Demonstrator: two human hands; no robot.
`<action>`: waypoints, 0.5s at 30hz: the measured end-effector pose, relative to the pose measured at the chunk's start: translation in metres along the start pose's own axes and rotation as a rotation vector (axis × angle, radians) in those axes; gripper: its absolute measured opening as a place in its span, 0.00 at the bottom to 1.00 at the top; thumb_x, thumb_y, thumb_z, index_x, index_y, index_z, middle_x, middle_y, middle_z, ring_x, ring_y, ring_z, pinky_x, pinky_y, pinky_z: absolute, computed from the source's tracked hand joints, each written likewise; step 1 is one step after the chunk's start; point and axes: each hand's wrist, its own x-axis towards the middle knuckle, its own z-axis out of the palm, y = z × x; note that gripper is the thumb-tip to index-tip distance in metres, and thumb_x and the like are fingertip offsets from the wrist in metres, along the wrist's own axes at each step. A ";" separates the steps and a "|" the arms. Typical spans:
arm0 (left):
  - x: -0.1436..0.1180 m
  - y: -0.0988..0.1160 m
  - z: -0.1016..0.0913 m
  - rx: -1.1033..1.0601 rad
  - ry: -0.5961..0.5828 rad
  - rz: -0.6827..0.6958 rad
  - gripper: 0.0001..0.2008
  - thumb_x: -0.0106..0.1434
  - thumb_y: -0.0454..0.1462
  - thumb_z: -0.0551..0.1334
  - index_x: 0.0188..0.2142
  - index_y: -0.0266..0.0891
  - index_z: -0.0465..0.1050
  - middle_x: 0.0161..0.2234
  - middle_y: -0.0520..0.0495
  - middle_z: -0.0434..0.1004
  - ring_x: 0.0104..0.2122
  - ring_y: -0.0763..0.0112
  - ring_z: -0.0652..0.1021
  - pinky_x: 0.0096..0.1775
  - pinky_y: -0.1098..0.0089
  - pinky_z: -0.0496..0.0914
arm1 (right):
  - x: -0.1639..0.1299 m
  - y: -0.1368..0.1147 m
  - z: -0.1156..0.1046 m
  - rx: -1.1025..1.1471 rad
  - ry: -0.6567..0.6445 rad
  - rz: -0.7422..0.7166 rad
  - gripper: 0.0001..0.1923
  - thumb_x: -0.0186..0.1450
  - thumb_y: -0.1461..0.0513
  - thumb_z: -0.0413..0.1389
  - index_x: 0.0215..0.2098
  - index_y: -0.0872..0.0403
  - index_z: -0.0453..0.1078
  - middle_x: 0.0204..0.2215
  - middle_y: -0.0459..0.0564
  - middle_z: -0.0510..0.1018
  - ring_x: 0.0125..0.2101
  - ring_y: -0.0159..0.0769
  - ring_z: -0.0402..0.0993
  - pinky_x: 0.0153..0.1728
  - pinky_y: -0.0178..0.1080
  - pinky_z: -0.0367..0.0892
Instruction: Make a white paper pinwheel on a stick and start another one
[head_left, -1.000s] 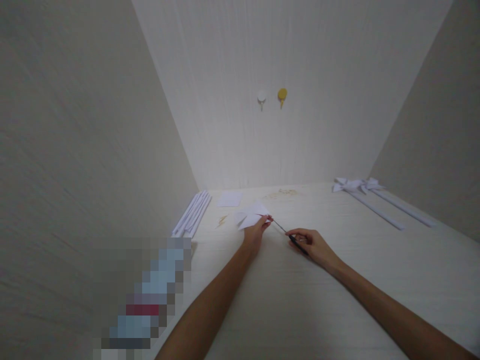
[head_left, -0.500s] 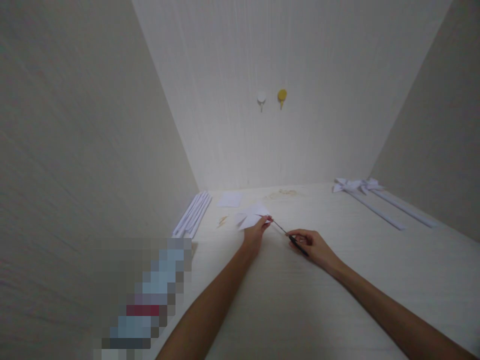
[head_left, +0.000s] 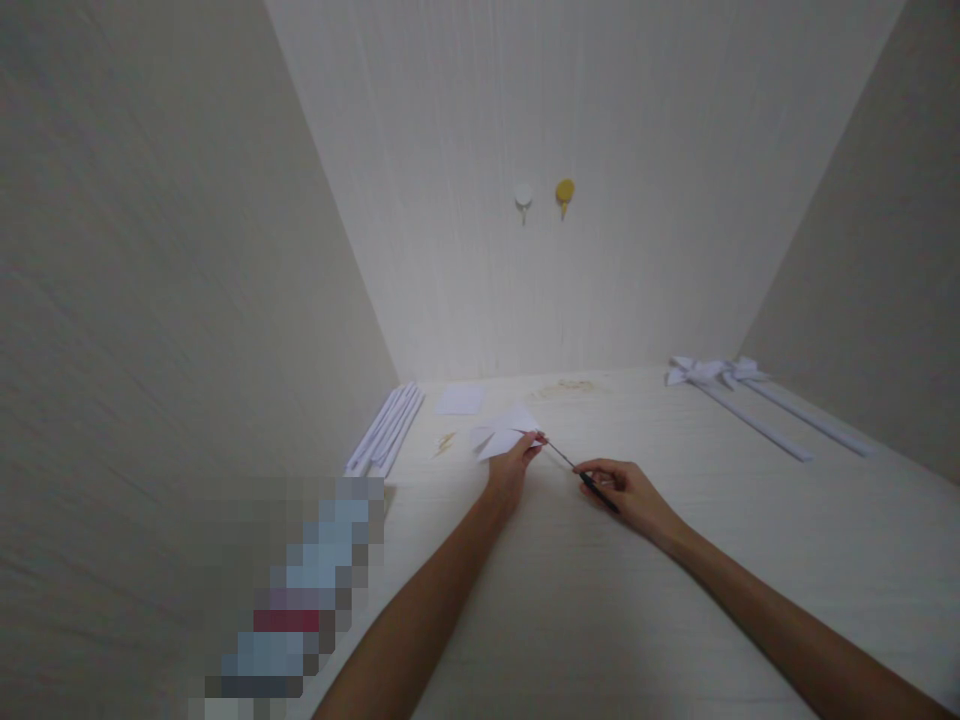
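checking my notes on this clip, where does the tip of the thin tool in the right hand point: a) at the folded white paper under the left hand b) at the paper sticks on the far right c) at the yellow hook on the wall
a: the right hand holds the thin tool with its tip at the folded white paper pinned by the left hand.

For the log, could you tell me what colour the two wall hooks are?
Head view: white hook, yellow hook.

Tabletop [head_left: 600, 610] bare in front and between the arms. Left edge blocked by paper sticks [head_left: 386, 430] along the wall; a flat sheet [head_left: 459, 399] lies behind them. Two pinwheels [head_left: 739, 395] lie at far right. Walls close three sides.
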 end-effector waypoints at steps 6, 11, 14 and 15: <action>0.003 -0.002 -0.002 0.023 -0.019 0.018 0.03 0.45 0.35 0.62 0.21 0.38 0.68 0.25 0.50 0.71 0.30 0.70 0.73 0.38 0.68 0.66 | 0.001 0.004 0.000 0.043 0.003 -0.010 0.13 0.48 0.57 0.56 0.28 0.57 0.71 0.14 0.39 0.56 0.15 0.24 0.51 0.17 0.30 0.50; 0.003 -0.004 -0.003 0.009 -0.003 0.003 0.04 0.44 0.35 0.62 0.21 0.37 0.68 0.25 0.50 0.72 0.30 0.71 0.73 0.37 0.69 0.66 | 0.001 0.007 -0.001 0.045 -0.023 -0.010 0.14 0.49 0.56 0.55 0.29 0.57 0.71 0.14 0.39 0.56 0.16 0.25 0.52 0.17 0.30 0.50; 0.002 -0.002 -0.002 0.031 -0.004 0.005 0.03 0.45 0.35 0.61 0.20 0.37 0.68 0.25 0.50 0.72 0.31 0.69 0.73 0.38 0.68 0.66 | 0.001 0.009 -0.001 0.012 -0.025 -0.021 0.14 0.50 0.56 0.55 0.30 0.57 0.71 0.14 0.39 0.56 0.16 0.25 0.51 0.16 0.30 0.49; 0.001 -0.001 -0.001 0.037 -0.005 0.009 0.03 0.45 0.35 0.61 0.20 0.38 0.68 0.25 0.50 0.71 0.31 0.69 0.73 0.38 0.67 0.66 | 0.001 0.010 -0.001 -0.002 -0.024 -0.026 0.14 0.50 0.56 0.55 0.30 0.57 0.71 0.14 0.39 0.55 0.16 0.25 0.51 0.16 0.30 0.48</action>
